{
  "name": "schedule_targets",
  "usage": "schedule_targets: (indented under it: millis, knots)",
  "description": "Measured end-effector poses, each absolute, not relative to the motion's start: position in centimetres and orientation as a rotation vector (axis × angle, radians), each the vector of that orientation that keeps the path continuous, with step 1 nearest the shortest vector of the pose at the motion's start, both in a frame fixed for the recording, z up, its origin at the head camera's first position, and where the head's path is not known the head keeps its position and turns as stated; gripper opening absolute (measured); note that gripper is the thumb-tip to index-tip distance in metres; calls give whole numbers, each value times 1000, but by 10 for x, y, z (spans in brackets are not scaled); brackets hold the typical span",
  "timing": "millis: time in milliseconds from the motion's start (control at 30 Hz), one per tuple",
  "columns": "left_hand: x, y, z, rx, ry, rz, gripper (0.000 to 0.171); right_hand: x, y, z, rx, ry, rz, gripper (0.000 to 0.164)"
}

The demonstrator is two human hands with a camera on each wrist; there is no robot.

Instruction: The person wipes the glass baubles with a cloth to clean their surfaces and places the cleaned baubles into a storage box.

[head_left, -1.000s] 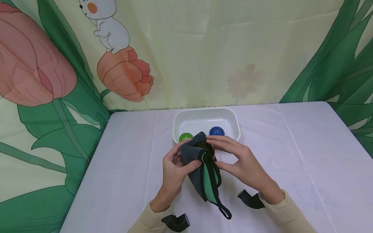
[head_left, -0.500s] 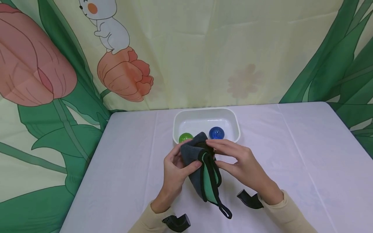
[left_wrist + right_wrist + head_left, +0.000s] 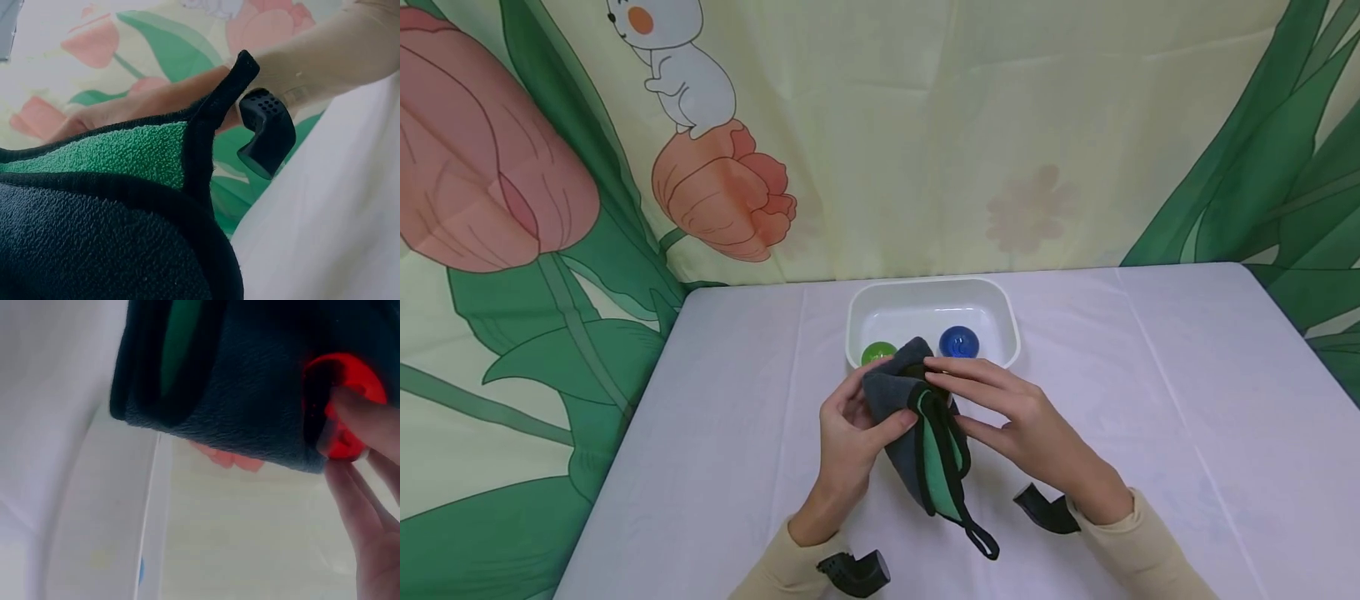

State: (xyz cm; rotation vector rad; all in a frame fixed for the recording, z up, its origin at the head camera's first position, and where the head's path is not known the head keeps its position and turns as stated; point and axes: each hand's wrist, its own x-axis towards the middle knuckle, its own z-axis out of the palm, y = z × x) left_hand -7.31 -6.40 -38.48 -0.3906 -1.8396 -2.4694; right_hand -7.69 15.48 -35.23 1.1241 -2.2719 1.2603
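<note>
A folded cloth (image 3: 895, 396), dark grey-blue outside and green inside, has black edging and a hanging loop. My left hand (image 3: 853, 446) grips it from the left, thumb on top near the black edge. On the other side, my right hand (image 3: 1015, 408) pinches a translucent red ball (image 3: 359, 372) that sits against the cloth, as the right wrist view shows. From the head view, the ball is mostly hidden by cloth and fingers. The left wrist view has the cloth's green lining and loop close up, with the other forearm behind.
Just beyond the hands stands a white tray (image 3: 925, 283) holding a green ball (image 3: 877, 351) and a blue ball (image 3: 958, 341). A white cloth covers the table (image 3: 722, 400). A printed flower curtain (image 3: 880, 150) hangs behind it.
The right hand's upper fingers have shifted slightly down and left over the ball. The left hand and the cloth stay almost where they were.
</note>
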Motion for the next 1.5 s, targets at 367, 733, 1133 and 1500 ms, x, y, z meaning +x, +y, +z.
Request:
schedule_targets:
  millis: [367,733,1133,1500]
  knots:
    - [-73,-65,-384,-471,-1865,-2469,64,-78,154,-354,1101,-2191,1240,45]
    - [-73,-64,-383,-439,-1872,-2453,62,-75,153,-353,1019,-2259,1289,74]
    - [-73,-63,-383,-469,-1861,-2478,63,-76,156,-354,1108,-2252,1310,40]
    - [-72,-62,-384,-468,-1888,-2451,62,-73,156,-349,965,-2305,1538,65]
